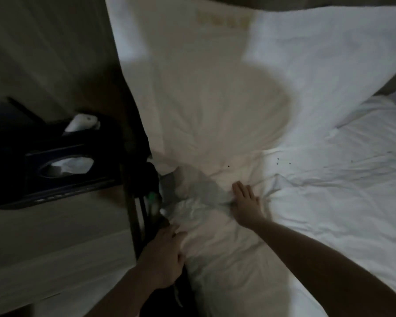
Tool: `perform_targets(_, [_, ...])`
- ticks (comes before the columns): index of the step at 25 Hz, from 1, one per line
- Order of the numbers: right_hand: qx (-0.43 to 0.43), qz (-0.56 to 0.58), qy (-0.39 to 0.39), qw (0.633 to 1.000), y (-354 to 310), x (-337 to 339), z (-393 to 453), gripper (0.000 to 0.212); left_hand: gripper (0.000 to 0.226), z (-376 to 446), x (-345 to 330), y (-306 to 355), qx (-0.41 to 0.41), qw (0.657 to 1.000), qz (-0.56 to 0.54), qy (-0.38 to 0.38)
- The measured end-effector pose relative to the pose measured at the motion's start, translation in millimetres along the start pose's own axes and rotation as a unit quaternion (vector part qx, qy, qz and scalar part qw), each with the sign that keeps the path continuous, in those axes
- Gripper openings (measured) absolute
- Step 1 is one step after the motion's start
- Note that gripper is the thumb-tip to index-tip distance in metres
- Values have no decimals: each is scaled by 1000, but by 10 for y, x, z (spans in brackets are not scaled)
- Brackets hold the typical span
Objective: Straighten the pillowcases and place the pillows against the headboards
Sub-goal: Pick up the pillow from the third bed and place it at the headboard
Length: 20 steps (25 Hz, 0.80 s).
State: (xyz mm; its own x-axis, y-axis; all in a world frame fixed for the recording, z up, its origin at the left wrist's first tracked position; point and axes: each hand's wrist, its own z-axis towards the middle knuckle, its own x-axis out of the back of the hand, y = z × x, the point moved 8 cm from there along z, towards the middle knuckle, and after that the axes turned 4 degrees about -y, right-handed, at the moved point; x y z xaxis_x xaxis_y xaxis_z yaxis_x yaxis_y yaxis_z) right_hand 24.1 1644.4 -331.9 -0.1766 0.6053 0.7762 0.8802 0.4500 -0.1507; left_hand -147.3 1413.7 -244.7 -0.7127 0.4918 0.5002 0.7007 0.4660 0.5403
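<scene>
Pillow [206,106]: white, upright, creased, filling the middle of the bed; faint gold lettering near its top. Sheet [329,191]: white, wrinkled, right of the pillow. Right hand [246,203]: flat, fingers straight and close together, pressing the pillow's lower edge. Left hand [164,257]: below the pillow's left corner, fingers curled into bunched white fabric. Dark tissue box [62,165]: left of the pillow.

Bed with a wrinkled white cotton sheet [329,191] — carries two plump white pillows in creased cases: one upright pillow [204,99] standing on end, one flat pillow [226,248] lying along the bed's left edge. Right hand [246,202] rests flat, palm down, on the bedding — left hand [165,259] contacts the flat pillow's edge
</scene>
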Motion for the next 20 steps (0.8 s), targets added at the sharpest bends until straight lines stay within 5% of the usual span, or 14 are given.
perform_targets(8, [23,422,-18,906,-1362,753,-2258,61,44,-1799,1321,562,-12,999,-21,34])
perform_targets(12, [-25,538,-5,843,-1440,1178,-3146,62,38,-2238,1592,798,-21,999,-25,26])
perform_targets(16, [-31,621,77,779,-1468,1633,-4100,33,42,-2676,1722,1017,-90,993,-55,58])
perform_targets(20, [-63,651,138,744,-1755,1461,-5171,26,40,-3227,1513,922,-130,982,-135,15])
